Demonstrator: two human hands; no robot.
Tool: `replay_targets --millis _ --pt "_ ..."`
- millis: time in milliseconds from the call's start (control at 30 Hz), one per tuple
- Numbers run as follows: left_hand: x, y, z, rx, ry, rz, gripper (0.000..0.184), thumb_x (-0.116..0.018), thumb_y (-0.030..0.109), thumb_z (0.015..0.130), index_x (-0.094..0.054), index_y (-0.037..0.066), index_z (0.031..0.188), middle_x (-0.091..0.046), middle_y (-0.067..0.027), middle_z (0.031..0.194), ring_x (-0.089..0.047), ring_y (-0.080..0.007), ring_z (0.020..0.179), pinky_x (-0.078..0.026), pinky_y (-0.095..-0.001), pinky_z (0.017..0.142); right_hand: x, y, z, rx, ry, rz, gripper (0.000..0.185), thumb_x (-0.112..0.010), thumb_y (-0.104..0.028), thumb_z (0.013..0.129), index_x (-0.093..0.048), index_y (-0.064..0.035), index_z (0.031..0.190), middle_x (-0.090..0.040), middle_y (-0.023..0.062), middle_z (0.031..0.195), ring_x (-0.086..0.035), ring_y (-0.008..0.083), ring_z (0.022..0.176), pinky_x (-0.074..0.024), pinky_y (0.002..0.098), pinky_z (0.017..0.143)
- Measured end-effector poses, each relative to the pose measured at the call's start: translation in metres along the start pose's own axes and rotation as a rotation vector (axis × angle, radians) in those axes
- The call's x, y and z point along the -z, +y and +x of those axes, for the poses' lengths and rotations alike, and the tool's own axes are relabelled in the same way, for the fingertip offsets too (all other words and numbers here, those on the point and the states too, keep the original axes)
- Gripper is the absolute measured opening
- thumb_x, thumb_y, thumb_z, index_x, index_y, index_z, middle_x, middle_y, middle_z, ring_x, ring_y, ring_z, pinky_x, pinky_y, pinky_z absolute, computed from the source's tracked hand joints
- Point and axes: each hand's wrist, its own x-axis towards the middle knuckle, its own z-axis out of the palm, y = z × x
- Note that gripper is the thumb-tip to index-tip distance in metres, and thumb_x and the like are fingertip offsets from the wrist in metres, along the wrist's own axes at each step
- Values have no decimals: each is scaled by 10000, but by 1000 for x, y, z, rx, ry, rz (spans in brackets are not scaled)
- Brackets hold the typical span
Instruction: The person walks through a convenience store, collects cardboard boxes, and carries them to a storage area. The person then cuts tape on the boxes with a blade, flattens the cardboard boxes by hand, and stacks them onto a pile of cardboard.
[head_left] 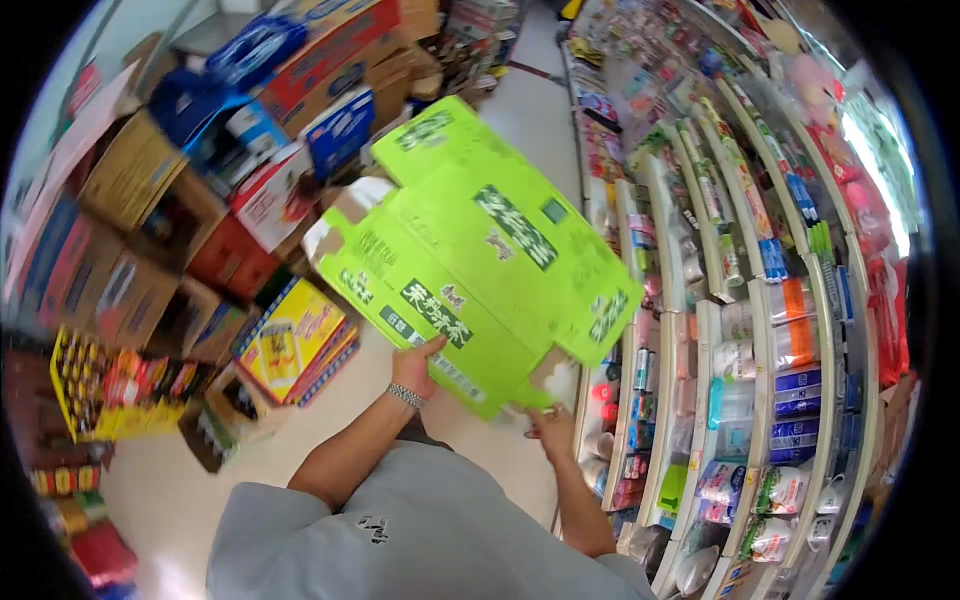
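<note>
Left hand: here it is, fingers [436,346] closed on the near edge of the flattened green carton [500,245], thumb laid over the printed face.
Right hand: fingers [540,412] bent at the carton's near edge, by a torn-looking flap; blurred, so no telling whether they are open or closed on it.
Left wrist: a metallic band [406,396], right there below the hand.
Green carton: up in front of the body, tilted, dark panels and pale lettering facing us.
Body: grey shirt [400,530], just below the carton.
Left side: a yellow box [290,340] near the carton, brown cardboard boxes [135,175] piled beyond.
Right side: curved rows of shelves [708,360], packed with packets and bottles.
Between them: pale floor [535,120], running away past the carton.
</note>
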Motion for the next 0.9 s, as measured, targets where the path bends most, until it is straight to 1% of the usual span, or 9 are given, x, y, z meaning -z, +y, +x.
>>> replay_targets --millis 100,167,233,333,367,400,633,800,900 --pt "-56 32 70 -219 -108 415 155 -742 18 788 -698 -18 932 -720 -95 862 -683 -201 734 -551 -327 685 8 22 50 232 192 -574 330 -710 -111 856 -551 42 1101 -657 86 815 -649 164 686 -557 294 648" --pt "-84 53 123 -333 -242 674 152 -754 42 784 -709 -11 920 -727 -93 839 -688 -195 718 -548 -311 664 25 12 78 -53 200 145 299 -714 -126 850 -551 29 1047 -627 69 812 -637 159 744 -566 333 692" --pt "-104 70 169 -665 -476 1229 163 -753 58 775 -721 21 931 -729 -122 845 -704 -215 725 -550 -312 647 62 21 125 82 278 -56 537 -756 -136 799 -478 48 1220 -601 112 1073 -578 199 1002 -499 340 866" --pt "-133 86 220 -714 -744 1550 179 -758 84 770 -725 57 944 -714 -158 879 -709 -247 758 -553 -316 652 93 -88 142 147 403 214 989 -813 -12 703 -207 -8 1484 -359 137 1479 -396 222 1318 -420 376 1010" --pt "-138 83 238 -699 -824 1522 208 -731 47 747 -729 67 954 -712 -159 879 -701 -280 775 -558 -343 677 110 -68 178 347 524 63 970 -791 20 693 -235 -10 1486 -417 127 1432 -514 219 1132 -526 290 849" --pt "-140 83 249 -679 -801 1540 208 -731 47 747 -729 67 954 -712 -159 879 -701 -280 775 -558 -343 677 126 -82 196 430 639 -296 1005 -810 23 671 -223 -8 1486 -399 116 1443 -503 238 1159 -493 328 937" --pt "-172 55 320 -432 -986 1490 369 -693 5 645 -718 81 1005 -713 -120 1007 -689 -279 929 -551 -366 835 168 -201 345 286 -217 974 726 -734 -92 794 -338 -11 1398 -440 183 1399 -486 281 1227 -455 400 987" --pt "-235 34 375 -460 -890 1403 355 -737 47 680 -712 77 1033 -704 -116 1059 -687 -287 944 -544 -378 863 238 -208 546 62 -504 1109 356 -610 -224 917 -487 -9 1173 -548 220 1257 -593 303 1094 -502 429 934" --pt "-242 29 437 -431 -636 1290 321 -734 91 723 -713 80 1043 -696 -121 1093 -665 -300 1014 -524 -382 900 256 -315 614 126 -740 645 289 -618 -180 913 -558 6 1126 -592 222 1184 -641 297 964 -538 390 855"
